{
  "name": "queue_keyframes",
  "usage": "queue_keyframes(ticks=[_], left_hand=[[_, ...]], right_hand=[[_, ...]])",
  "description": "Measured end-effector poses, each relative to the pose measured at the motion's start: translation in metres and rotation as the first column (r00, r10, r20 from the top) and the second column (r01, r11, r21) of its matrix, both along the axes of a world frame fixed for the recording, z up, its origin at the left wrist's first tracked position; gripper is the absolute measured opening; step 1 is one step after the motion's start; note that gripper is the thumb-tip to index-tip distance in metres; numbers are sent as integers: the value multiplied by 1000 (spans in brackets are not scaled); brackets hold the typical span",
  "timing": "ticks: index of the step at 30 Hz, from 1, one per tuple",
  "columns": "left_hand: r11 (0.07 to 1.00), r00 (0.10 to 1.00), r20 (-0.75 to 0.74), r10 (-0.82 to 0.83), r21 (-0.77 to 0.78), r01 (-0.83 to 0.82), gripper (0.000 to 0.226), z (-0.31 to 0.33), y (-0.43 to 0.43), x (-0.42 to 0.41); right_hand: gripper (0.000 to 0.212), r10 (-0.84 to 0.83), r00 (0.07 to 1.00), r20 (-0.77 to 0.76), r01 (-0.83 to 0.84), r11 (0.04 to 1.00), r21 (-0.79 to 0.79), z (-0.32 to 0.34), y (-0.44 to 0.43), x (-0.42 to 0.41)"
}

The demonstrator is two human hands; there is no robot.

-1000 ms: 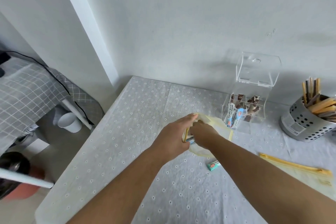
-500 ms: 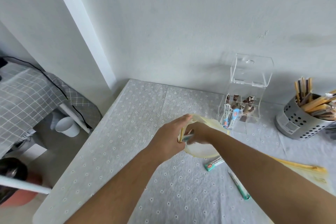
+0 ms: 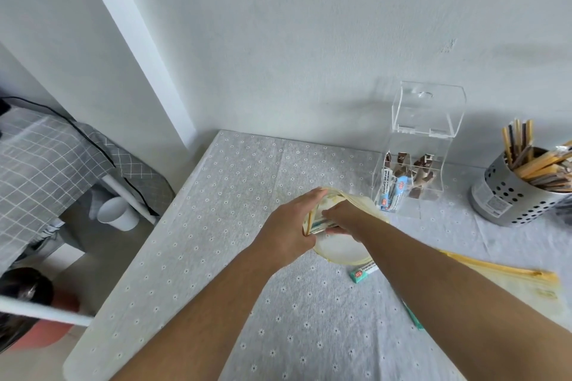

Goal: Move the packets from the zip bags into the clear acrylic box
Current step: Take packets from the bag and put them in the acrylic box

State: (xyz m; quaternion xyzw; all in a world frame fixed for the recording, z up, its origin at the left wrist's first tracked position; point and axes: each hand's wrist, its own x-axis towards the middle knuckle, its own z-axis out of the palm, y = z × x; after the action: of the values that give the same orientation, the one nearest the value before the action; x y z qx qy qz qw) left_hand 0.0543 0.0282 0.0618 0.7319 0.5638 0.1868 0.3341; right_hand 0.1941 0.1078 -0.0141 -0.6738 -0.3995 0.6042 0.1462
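the left hand point(image 3: 286, 226) pinches the mouth of a yellow zip bag point(image 3: 340, 244) just in front of the clear acrylic box point(image 3: 411, 170). the right hand point(image 3: 346, 216) reaches inside, fingers closed round a packet point(image 3: 318, 223). another green packet point(image 3: 363, 272) lies nearer than the box, a second zip bag point(image 3: 510, 275) to its right.

Single view only, head-mounted and wide-angle. It looks forward and down across the table point(image 3: 216, 257) toward the white wall point(image 3: 309, 40), with both forearms entering from the bottom edge. Hands sit mid-frame, near the lens. No second view shares the scene.
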Motion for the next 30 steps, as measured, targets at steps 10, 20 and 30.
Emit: queue_keyframes(ticks=[10, 20, 30], left_hand=[[1000, 1000, -20, 22, 22, -22, 81, -3, 0, -1], [998, 997, -59, 49, 30, -47, 82, 3, 10, 0], [999, 992, -113, 47, -5, -48, 83, 10, 10, 0]], right_hand=[[27, 113, 983, 142, -127, 988, 93, 2, -1, -2], [25, 332, 691, 642, -682, 594, 426, 53, -38, 8], [18, 250, 825, 507, -512, 709, 484, 152, -31, 101]])
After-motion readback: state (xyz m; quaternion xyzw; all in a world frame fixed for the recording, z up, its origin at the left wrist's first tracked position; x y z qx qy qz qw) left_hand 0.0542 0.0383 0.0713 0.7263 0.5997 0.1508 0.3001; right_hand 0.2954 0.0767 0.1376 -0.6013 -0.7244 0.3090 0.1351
